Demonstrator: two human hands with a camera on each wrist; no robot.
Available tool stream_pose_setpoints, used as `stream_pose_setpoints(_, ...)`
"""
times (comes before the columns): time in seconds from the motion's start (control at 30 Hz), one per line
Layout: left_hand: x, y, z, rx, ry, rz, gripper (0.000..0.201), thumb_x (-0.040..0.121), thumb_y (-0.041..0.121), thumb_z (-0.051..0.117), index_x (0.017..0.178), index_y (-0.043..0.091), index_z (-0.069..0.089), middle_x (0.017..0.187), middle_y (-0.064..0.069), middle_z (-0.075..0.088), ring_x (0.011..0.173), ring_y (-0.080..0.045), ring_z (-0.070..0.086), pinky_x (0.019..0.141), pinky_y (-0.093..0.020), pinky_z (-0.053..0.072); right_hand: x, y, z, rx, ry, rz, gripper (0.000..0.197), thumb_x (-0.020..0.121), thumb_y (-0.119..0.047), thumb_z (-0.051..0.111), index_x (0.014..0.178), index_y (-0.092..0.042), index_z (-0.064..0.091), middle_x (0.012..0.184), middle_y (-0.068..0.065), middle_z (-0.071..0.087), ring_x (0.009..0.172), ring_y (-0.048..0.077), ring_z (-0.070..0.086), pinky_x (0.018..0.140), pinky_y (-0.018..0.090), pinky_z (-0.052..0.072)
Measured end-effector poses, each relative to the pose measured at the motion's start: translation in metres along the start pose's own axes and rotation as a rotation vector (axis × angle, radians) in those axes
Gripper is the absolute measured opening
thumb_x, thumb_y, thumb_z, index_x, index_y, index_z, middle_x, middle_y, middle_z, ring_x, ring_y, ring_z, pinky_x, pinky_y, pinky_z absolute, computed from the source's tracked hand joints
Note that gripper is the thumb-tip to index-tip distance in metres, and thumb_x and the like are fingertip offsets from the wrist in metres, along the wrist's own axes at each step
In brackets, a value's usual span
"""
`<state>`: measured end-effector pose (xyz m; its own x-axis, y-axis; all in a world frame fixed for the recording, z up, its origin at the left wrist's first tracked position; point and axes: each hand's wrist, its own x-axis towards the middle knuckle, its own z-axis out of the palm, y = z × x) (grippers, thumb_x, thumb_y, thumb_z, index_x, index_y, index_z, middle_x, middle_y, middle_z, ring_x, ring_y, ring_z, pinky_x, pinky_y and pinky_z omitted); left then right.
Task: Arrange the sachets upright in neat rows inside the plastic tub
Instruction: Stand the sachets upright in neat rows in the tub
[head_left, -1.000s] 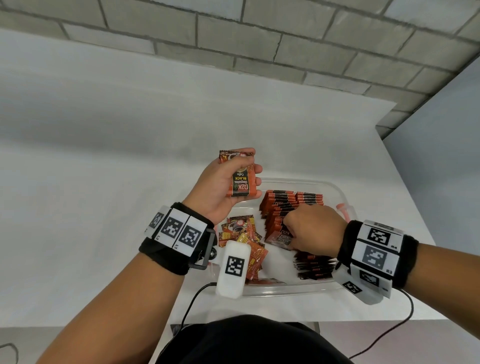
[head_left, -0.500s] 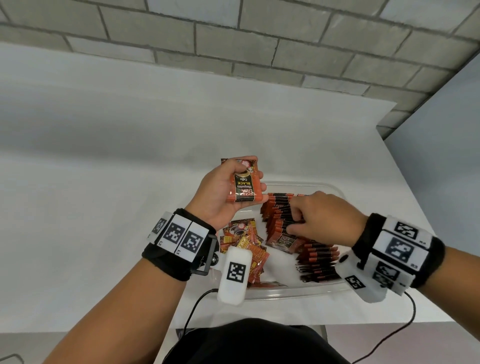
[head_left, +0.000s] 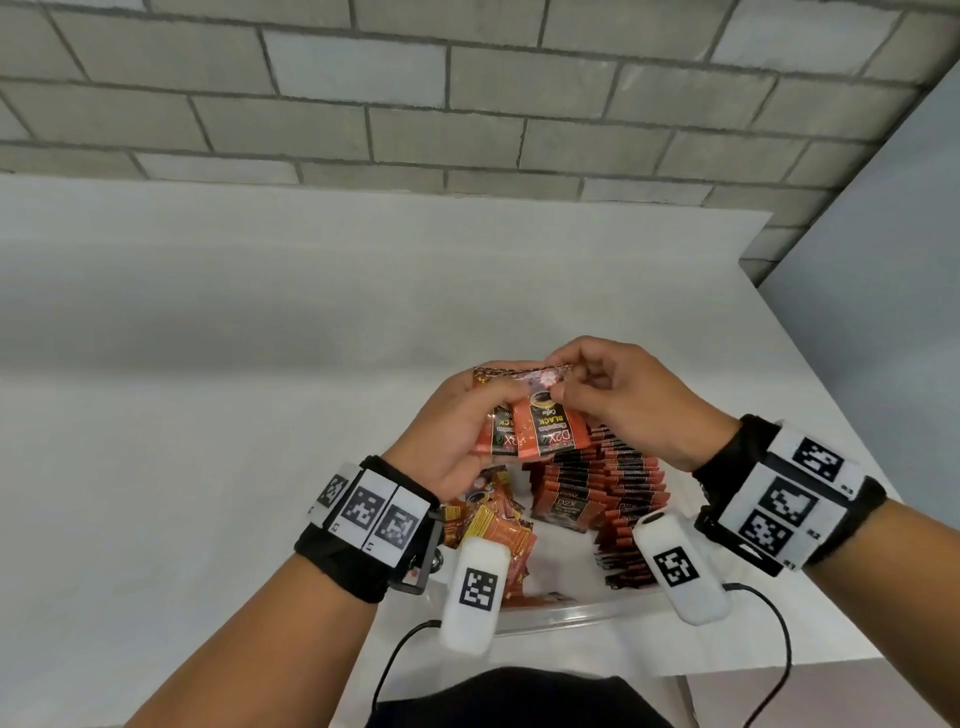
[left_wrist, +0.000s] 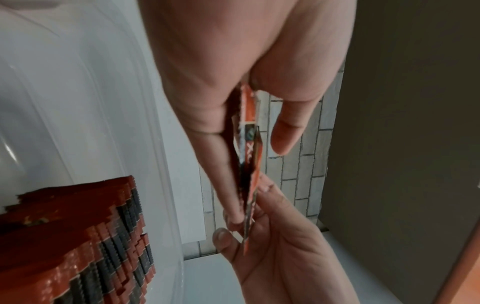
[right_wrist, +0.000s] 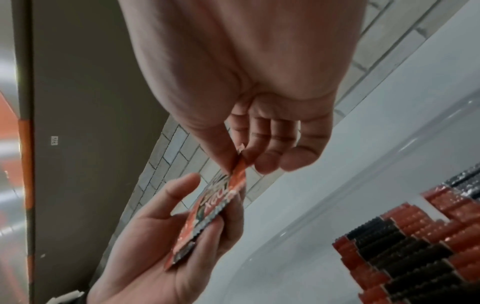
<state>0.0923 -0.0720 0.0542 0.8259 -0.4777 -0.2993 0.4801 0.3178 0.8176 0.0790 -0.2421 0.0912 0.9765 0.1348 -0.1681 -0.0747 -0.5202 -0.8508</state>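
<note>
My left hand (head_left: 467, 415) holds a small stack of orange-and-black coffee sachets (head_left: 540, 431) above the clear plastic tub (head_left: 545, 616). My right hand (head_left: 597, 389) pinches the top edge of the front sachet between thumb and forefinger. The left wrist view shows the sachets (left_wrist: 249, 156) edge-on between my fingers, and the right wrist view shows the pinched sachet (right_wrist: 221, 197). Inside the tub, rows of upright sachets (head_left: 602, 493) fill the middle and right. A loose pile of sachets (head_left: 493, 525) lies at the tub's left.
The tub sits near the front edge of a white table (head_left: 208, 415), close to its right edge. A grey brick wall (head_left: 467, 93) rises behind. Cables (head_left: 395, 660) hang from the wrist cameras at the table's front edge.
My right hand has left the rows in the tub, risen to the left hand and pinched the front sachet. The left hand stayed above the tub with its stack.
</note>
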Motion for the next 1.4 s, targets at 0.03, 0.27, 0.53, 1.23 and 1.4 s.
stream_pose_setpoints(0.03, 0.001, 0.0, 0.0, -0.004, 0.016, 0.024, 0.027, 0.083, 0.003, 0.059, 0.11, 0.004, 0.062, 0.097, -0.015, 0.069, 0.083, -0.024, 0.068, 0.073, -0.037, 0.056, 0.0, 0.001, -0.001, 0.023, 0.001, 0.01, 0.023, 0.09, -0.017, 0.062, 0.111, -0.026, 0.06, 0.081, 0.005, 0.061, 0.075, 0.018, 0.063, 0.072, 0.033, 0.053)
stream_pose_setpoints(0.27, 0.006, 0.001, 0.001, -0.073, 0.084, 0.17, 0.043, 0.067, -0.01, 0.066, 0.107, 0.006, 0.063, 0.097, -0.016, 0.07, 0.086, -0.028, 0.068, 0.072, -0.039, 0.057, -0.001, 0.007, -0.003, 0.361, 0.018, 0.167, 0.025, 0.085, 0.0, 0.064, 0.106, -0.01, 0.054, 0.075, 0.005, 0.071, 0.068, 0.018, 0.066, 0.065, 0.031, 0.055)
stream_pose_setpoints(0.53, 0.007, -0.005, 0.002, 0.075, 0.085, 0.138, 0.041, 0.072, -0.018, 0.066, 0.106, 0.005, 0.062, 0.101, -0.018, 0.069, 0.092, -0.031, 0.068, 0.073, -0.041, 0.058, -0.002, 0.008, -0.004, 0.432, 0.106, 0.113, 0.006, 0.088, -0.005, 0.061, 0.091, -0.01, 0.063, 0.087, 0.01, 0.069, 0.078, 0.022, 0.065, 0.074, 0.034, 0.059)
stream_pose_setpoints(1.23, 0.01, 0.009, -0.029, -0.211, 0.226, 0.1, 0.019, 0.098, 0.006, 0.045, 0.106, 0.009, 0.062, 0.085, -0.013, 0.071, 0.075, -0.027, 0.07, 0.07, -0.037, 0.059, -0.018, 0.027, 0.019, -0.816, -0.377, 0.047, 0.014, 0.079, -0.014, 0.072, 0.079, -0.022, 0.061, 0.074, -0.01, 0.065, 0.071, 0.009, 0.062, 0.064, 0.021, 0.045)
stream_pose_setpoints(1.4, 0.007, 0.008, -0.03, -0.212, 0.222, 0.099, 0.02, 0.097, 0.005, 0.045, 0.109, 0.008, 0.061, 0.086, -0.013, 0.071, 0.075, -0.027, 0.07, 0.069, -0.037, 0.059, -0.014, 0.031, 0.025, -0.976, -0.4, 0.089, 0.023, 0.078, -0.015, 0.069, 0.068, -0.026, 0.051, 0.076, -0.007, 0.06, 0.076, 0.016, 0.059, 0.067, 0.029, 0.048)
